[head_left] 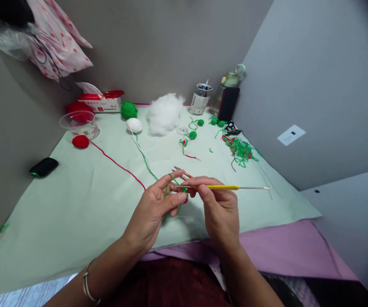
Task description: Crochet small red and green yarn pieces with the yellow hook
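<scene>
R. hand (220, 211) pinches 1 yellow-handled crochet hook (222, 187) betw. thumb & fingers; hook's long axis approx. parallel to near edge of desk (107, 226), L. end at green yarn (185, 190). L. hand (153, 202), index raised, pinches this yarn next to hook's L. end; R. hand nearer handle. Just beyond: 1 pr. scissors (188, 175), partly hidden. Twd. far edge: 1 white ball (134, 125), 1 lg. green ball (129, 110), 1 fluff heap (166, 114). Twd. far R. corner: 4 sm. green balls (200, 122), 1 scrap tangle (241, 151).
</scene>
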{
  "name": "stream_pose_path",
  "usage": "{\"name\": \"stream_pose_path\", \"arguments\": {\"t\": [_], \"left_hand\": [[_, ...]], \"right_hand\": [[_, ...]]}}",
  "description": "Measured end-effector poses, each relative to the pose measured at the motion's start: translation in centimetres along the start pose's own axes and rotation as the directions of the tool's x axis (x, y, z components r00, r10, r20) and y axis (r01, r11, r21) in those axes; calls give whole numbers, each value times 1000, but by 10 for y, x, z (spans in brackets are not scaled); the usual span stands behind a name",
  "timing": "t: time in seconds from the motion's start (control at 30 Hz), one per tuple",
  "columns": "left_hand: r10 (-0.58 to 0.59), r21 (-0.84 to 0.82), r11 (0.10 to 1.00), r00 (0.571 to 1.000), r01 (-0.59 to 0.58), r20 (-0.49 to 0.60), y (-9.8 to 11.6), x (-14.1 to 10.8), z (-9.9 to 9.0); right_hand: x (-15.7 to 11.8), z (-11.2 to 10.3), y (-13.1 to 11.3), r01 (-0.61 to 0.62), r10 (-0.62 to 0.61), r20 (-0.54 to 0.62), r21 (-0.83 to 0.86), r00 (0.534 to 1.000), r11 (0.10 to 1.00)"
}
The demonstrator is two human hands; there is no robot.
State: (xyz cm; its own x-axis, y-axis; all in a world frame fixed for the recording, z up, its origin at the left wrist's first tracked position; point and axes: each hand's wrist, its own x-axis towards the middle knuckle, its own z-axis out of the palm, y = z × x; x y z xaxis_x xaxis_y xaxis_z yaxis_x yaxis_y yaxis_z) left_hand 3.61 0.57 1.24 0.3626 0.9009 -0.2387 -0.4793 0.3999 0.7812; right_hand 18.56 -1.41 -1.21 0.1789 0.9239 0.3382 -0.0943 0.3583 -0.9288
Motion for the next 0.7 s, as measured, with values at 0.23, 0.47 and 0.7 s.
{"name": "stream_pose_path", "arguments": {"t": [0.23,0.47,0.7], "left_hand": [[67,99,993,998,-65,-12,1,3,-5],[42,-50,998,999,-43,-10,46,9,-26],[65,-229,967,973,-116,-222,94,5,-37]], "right_hand": [[6,6,-10,122,-116,48,-125,992,985],[44,-29,3,249,71,397,-695,915,674],[70,-42,28,356,347,438,-893,829,277]]}}
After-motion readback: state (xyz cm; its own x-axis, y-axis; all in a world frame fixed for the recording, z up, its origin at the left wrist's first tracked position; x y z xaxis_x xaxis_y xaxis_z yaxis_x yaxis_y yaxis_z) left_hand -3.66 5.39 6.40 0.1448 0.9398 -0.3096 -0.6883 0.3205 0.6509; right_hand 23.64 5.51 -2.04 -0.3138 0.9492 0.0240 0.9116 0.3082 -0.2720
